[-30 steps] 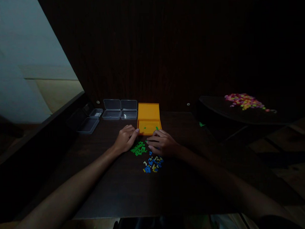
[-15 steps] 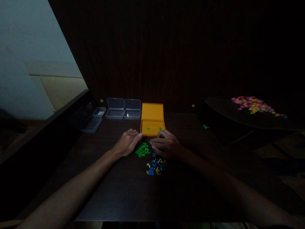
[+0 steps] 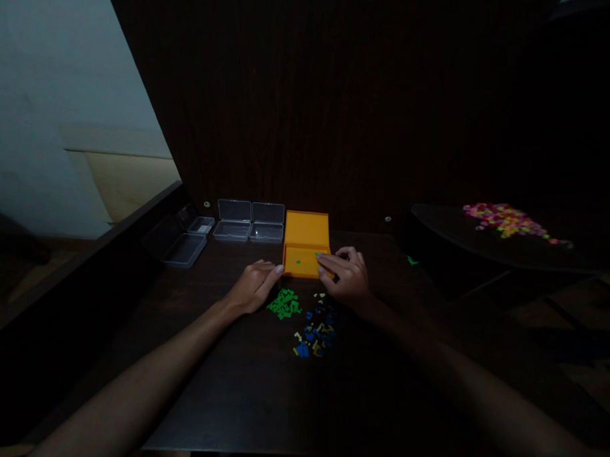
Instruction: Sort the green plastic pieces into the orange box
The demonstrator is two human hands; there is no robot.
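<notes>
In this dim light I can't make out everything: the right hand (image 3: 347, 275) covers the near right corner of the yellow box (image 3: 307, 227), its fingertips beside a green piece (image 3: 317, 255) inside, and whether they pinch it I cannot tell. The left hand (image 3: 253, 285) has its thumb at the box's near left corner, fingers curled out of sight, so its grip is unclear too. The box lies open, plain and shallow, lid tipped up at its far side, another green bit (image 3: 299, 261) on its floor. Nearer me than the box sit a heap of small, angular green pieces (image 3: 284, 303) and a blue, yellow and cream scatter (image 3: 313, 336), partly shadowed.
</notes>
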